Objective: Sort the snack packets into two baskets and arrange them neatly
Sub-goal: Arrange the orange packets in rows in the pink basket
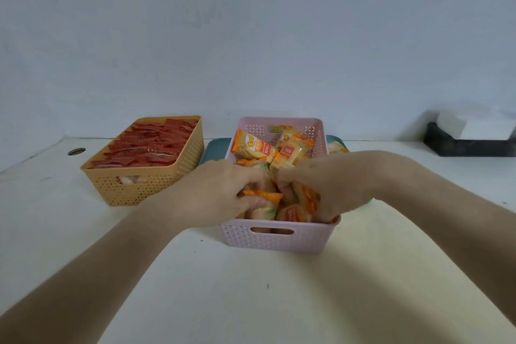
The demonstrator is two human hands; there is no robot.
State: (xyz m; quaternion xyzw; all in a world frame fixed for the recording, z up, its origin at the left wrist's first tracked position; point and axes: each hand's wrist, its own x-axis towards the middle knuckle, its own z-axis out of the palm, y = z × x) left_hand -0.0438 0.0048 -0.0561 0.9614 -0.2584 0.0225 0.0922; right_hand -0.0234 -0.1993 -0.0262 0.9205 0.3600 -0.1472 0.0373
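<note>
Tidying looks to be the step in hand: the sorting seems nearly done, and both hands are down in the pink basket (pixel 279 240), which stands on the desk (pixel 251 301) straight ahead. The left hand (pixel 223 193) has its fingers curled round one of the yellow packets (pixel 259 148) near the basket's front. The right hand (pixel 321 181), just beside it, has its fingers tucked down among the same packets and appears to pinch one or more, though the grip itself is partly hidden.

The yellow packets are small, puffy pillow packs with orange crimped ends and printed faces. They lie jumbled at mixed angles, some on edge and some tipped over. The red packets (pixel 145 145) are laid in overlapping rows in the tan basket (pixel 134 193), which sits to the left and apart from the pink one.

What seems to be one more yellow packet (pixel 336 146) lies on the teal tray (pixel 215 148) behind the pink basket's far right corner — probably not yet sorted.

The next move likely calls for standing the gripped packets upright and pressing them into a row. The slippery wrappers will slide against each other, so a gentle squeeze would suit — too hard could crush what is inside.
</note>
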